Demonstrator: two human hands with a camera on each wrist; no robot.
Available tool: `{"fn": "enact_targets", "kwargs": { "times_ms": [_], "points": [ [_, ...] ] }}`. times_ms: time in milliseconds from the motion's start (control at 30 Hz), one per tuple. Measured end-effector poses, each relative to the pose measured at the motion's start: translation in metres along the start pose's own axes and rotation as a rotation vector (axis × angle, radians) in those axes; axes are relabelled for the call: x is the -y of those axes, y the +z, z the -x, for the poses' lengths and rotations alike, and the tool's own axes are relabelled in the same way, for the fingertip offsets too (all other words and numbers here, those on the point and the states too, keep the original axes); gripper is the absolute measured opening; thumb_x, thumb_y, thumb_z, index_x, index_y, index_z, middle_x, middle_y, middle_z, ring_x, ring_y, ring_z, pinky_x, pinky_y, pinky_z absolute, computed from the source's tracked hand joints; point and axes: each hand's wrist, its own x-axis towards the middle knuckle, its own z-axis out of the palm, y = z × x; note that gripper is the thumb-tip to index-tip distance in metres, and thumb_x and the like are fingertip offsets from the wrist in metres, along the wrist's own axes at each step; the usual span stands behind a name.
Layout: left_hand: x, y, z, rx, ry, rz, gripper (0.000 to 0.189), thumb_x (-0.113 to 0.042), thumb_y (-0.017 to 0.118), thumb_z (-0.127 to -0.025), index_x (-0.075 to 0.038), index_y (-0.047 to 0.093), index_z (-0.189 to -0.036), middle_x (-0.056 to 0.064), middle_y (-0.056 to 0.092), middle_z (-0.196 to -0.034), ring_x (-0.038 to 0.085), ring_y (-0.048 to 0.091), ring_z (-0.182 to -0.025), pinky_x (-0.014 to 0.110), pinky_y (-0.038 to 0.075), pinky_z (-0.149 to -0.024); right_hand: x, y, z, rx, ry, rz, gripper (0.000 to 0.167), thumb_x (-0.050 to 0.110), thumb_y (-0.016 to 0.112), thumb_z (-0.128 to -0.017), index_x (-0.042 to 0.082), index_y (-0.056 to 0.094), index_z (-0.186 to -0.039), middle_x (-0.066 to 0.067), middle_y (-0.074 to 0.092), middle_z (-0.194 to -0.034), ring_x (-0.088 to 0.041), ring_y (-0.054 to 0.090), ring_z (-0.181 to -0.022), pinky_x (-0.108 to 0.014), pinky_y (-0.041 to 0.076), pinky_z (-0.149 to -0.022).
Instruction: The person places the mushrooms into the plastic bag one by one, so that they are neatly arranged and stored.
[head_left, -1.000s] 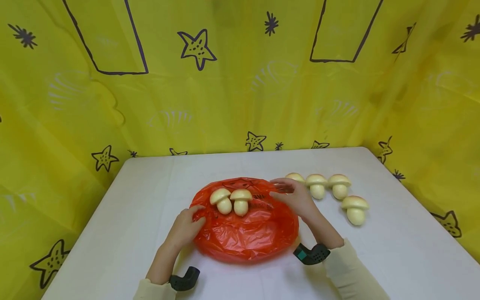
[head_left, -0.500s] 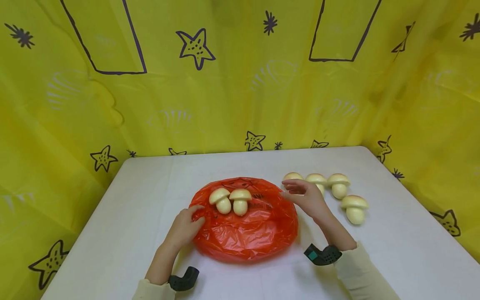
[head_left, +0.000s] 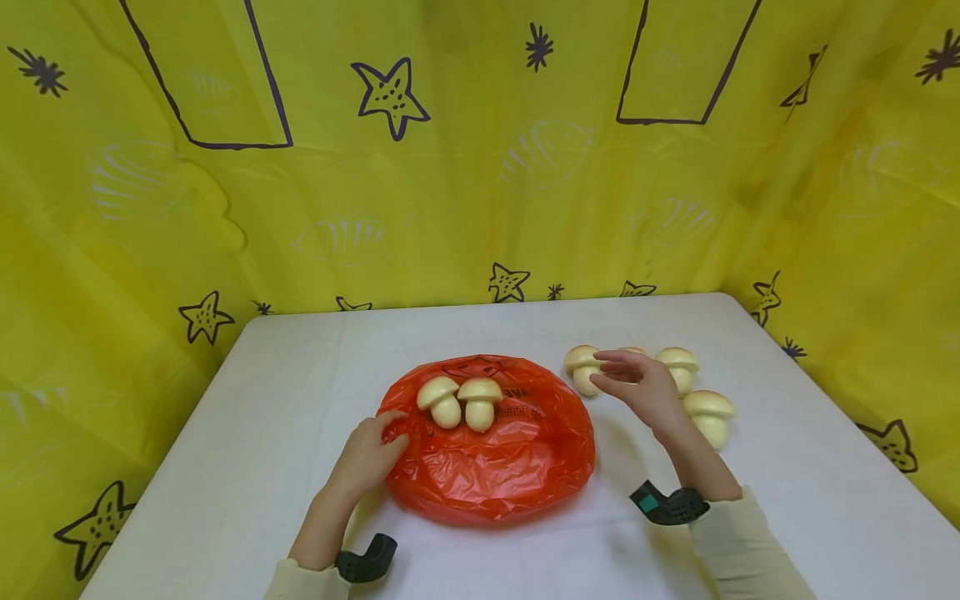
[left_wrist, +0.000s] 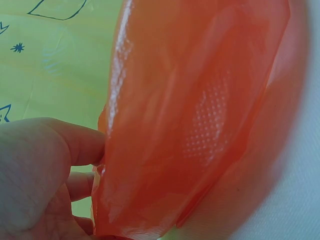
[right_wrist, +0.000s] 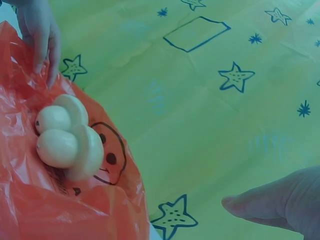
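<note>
A crinkled red plastic bag (head_left: 517,467) is spread in a round shape on the table, with two cream toy mushrooms (head_left: 478,404) lying side by side on it. At its left edge my left hand (head_left: 367,457) grips the plastic with bent fingers; the left wrist view has those fingertips (left_wrist: 92,150) right at the bag's rim. To the right of the bag, my right hand (head_left: 643,390) hovers with loosely bent fingers and nothing between them. Its fingertips overlap a toy mushroom (head_left: 581,367) in the head view, and the hand hides most of another behind it.
Further right stand two more mushrooms, one at the back (head_left: 678,365) and one nearer (head_left: 709,417). The white table (head_left: 247,467) is backed by a yellow curtain (head_left: 450,208) with drawn stars. A smiling face is printed on the bag (right_wrist: 116,155).
My right hand has moved off the bag's right edge and across to the right, over the row of mushrooms. The left hand and the bag stay where they were.
</note>
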Motion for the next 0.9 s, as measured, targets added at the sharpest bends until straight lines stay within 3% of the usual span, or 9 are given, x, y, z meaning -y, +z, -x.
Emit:
{"fn": "enact_targets", "kwargs": {
  "times_ms": [300, 500, 700, 767, 900],
  "points": [
    [0.001, 0.0, -0.001, -0.005, 0.019, -0.004, 0.034, -0.009, 0.055, -0.084, 0.002, 0.059, -0.116, 0.018, 0.058, -0.103, 0.029, 0.052, -0.091, 0.045, 0.046, -0.079, -0.008, -0.021, 0.003, -0.029, 0.015, 0.007, 0.044, 0.019, 0.066, -0.085, -0.005, 0.055, -0.12, -0.026, 0.055, -0.113, -0.009, 0.057, -0.087, -0.017, 0.046, -0.071],
    [0.001, 0.0, 0.0, -0.002, 0.017, 0.001, 0.034, -0.008, 0.055, -0.084, 0.002, 0.058, -0.116, 0.018, 0.058, -0.104, 0.029, 0.052, -0.091, 0.044, 0.047, -0.078, -0.013, -0.034, 0.007, -0.054, 0.036, 0.039, 0.048, 0.022, 0.065, -0.085, -0.005, 0.054, -0.122, -0.019, 0.053, -0.113, -0.01, 0.055, -0.09, -0.014, 0.044, -0.072],
    [0.001, 0.0, 0.0, 0.005, 0.006, 0.004, 0.035, -0.009, 0.055, -0.085, 0.002, 0.058, -0.118, 0.018, 0.058, -0.105, 0.028, 0.051, -0.09, 0.042, 0.048, -0.076, -0.014, -0.047, 0.009, -0.059, 0.086, 0.089, 0.05, 0.027, 0.062, -0.087, -0.005, 0.052, -0.124, -0.025, 0.055, -0.114, -0.01, 0.055, -0.087, -0.017, 0.045, -0.069],
    [0.001, 0.0, 0.0, 0.006, 0.002, 0.006, 0.035, -0.009, 0.055, -0.085, 0.002, 0.058, -0.118, 0.017, 0.058, -0.105, 0.028, 0.051, -0.089, 0.041, 0.048, -0.075, -0.015, -0.05, 0.009, -0.066, 0.085, 0.078, 0.05, 0.025, 0.063, -0.087, -0.006, 0.051, -0.124, -0.027, 0.054, -0.113, -0.001, 0.053, -0.082, -0.016, 0.046, -0.068],
    [0.001, 0.0, 0.0, 0.009, 0.001, 0.009, 0.035, -0.009, 0.055, -0.085, 0.001, 0.058, -0.118, 0.017, 0.058, -0.104, 0.027, 0.051, -0.088, 0.04, 0.048, -0.075, -0.021, -0.059, 0.01, -0.082, 0.084, 0.07, 0.05, 0.024, 0.063, -0.087, -0.008, 0.05, -0.124, -0.025, 0.055, -0.111, 0.005, 0.052, -0.08, -0.015, 0.047, -0.067]
  ]
}}
